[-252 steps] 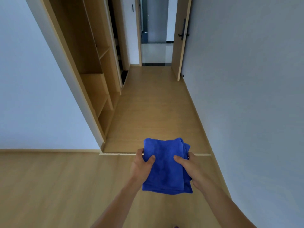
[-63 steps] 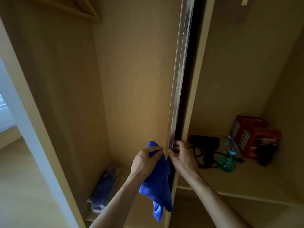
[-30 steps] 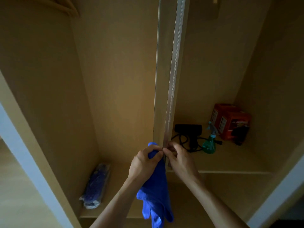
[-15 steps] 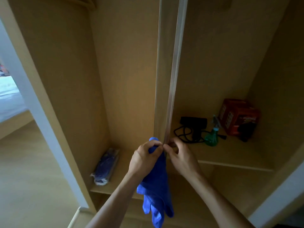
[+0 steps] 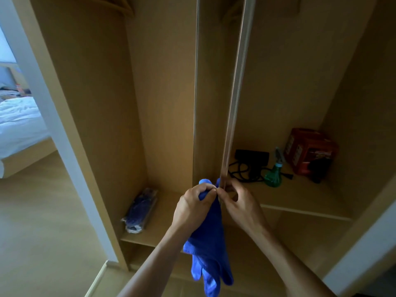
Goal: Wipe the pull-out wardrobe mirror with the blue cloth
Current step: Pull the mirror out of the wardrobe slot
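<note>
My left hand point(image 5: 194, 205) clutches the blue cloth point(image 5: 209, 243) just left of the mirror point(image 5: 216, 93), which stands edge-on in the middle of the wardrobe point(image 5: 96, 103). My right hand point(image 5: 242, 206) pinches its metal frame point(image 5: 234, 97). I'd pull straight toward me, evenly, without twisting.

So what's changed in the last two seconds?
The mirror has slid further out, pulled by the right hand pinching its metal edge; more of its face shows. The left hand holds the cloth beside that edge as before. The bottle and red box are unmoved.
</note>
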Available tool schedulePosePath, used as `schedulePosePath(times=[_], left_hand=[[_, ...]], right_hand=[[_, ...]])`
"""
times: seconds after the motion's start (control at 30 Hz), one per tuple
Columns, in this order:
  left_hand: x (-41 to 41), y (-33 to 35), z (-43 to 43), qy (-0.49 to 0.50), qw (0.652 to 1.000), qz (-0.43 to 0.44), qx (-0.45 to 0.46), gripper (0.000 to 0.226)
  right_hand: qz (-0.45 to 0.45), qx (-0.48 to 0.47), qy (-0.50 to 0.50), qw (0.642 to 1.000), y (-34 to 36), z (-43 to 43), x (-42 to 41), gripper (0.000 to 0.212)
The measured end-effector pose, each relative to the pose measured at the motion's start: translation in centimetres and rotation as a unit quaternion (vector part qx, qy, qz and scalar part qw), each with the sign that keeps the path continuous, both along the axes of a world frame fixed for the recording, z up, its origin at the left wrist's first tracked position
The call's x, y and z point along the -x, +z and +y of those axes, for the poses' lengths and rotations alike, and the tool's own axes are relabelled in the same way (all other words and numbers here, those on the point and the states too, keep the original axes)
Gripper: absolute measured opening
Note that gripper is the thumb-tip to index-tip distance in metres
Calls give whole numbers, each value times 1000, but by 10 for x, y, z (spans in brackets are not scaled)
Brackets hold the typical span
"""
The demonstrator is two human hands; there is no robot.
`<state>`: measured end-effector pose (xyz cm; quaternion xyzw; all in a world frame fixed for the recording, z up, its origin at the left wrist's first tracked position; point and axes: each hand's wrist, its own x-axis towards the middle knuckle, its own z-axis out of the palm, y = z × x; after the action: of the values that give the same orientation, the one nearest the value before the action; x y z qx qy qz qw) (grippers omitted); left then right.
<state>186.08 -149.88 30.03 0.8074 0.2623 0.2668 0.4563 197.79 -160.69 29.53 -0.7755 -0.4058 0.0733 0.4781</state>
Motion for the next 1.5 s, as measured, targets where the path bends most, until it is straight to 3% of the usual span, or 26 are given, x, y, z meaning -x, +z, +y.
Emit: schedulePosePath(times=[0.1, 0.47, 0.63, 1.5], left_hand=[[-2, -1, -9, 6, 1000, 9, 0, 18], [-26, 3, -33, -10, 999, 46, 17, 19], [-38, 4, -41, -23, 999, 44, 8, 22], [-130, 2, -41, -77, 995, 71, -2, 41]], right_hand=[[10, -8, -5, 1000, 3, -10, 2, 39], [14, 6, -49, 999, -1, -24, -19, 24], [3, 29, -78, 997, -8, -26, -35, 42], [57, 32, -123, 990, -7, -21, -103, 25]])
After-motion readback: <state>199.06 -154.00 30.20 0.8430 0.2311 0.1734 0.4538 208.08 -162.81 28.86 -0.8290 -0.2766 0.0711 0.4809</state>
